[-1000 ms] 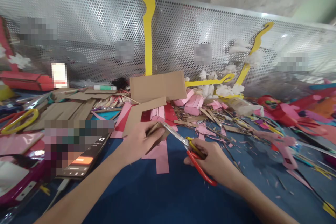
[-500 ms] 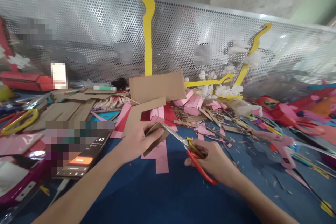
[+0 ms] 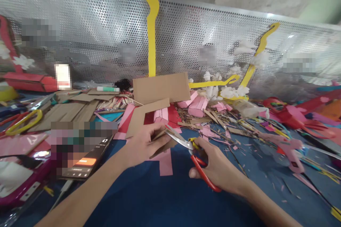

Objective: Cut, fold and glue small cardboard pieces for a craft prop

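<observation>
Left grip (image 3: 147, 145) pinched on a small folded-looking cardboard piece (image 3: 165, 146), thumb on the near side; fingers behind mostly hidden. Right grip (image 3: 217, 165) closed round the handles of the scissors (image 3: 190, 145), one yellow, one red. Blades slightly parted, tips at the upper edge of the cardboard piece, beside the left fingers. Can't tell if they're biting into it.

Work is held up over the bench (image 3: 149, 195), blue top. Just below the left grip: a pink paper strip (image 3: 166, 165). Behind it, an angled cardboard cutout (image 3: 135, 120) over red and pink sheets.

Further back, a cardboard panel (image 3: 161, 88) with a tall yellow hook-ended strip (image 3: 151, 42) upright behind it, in front of a perforated metal screen (image 3: 93, 17).

Left side: phone (image 3: 87, 161), tilted, display lit, cardboard strips (image 3: 64, 115) beyond. Right side: scraps, then a pink glue gun (image 3: 293, 149) with black cord.
</observation>
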Demonstrator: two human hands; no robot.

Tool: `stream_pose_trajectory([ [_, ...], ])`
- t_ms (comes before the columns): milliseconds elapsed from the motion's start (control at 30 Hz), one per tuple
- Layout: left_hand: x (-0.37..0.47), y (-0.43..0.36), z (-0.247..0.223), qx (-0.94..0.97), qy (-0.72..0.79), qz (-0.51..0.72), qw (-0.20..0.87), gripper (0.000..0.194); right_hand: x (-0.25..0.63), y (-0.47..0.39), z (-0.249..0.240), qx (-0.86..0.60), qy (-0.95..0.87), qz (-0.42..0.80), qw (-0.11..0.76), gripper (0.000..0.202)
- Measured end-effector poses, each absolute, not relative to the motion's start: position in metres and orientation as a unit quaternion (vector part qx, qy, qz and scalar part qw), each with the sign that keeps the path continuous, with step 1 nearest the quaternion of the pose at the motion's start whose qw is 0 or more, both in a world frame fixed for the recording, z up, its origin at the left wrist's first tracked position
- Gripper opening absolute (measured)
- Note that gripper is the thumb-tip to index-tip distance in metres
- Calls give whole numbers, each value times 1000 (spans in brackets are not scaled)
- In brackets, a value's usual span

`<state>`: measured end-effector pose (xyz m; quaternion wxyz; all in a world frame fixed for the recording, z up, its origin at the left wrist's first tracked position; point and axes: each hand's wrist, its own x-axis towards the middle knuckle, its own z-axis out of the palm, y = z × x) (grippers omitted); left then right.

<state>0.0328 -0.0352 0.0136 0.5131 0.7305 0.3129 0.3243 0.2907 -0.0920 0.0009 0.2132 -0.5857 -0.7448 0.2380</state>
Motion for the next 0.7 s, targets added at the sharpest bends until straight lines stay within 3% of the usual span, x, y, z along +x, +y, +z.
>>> stream_pose_trajectory([
  [700,28,-39,24,754,302,297,502,28,288,-93,1,-563,-733,300,237,40],
])
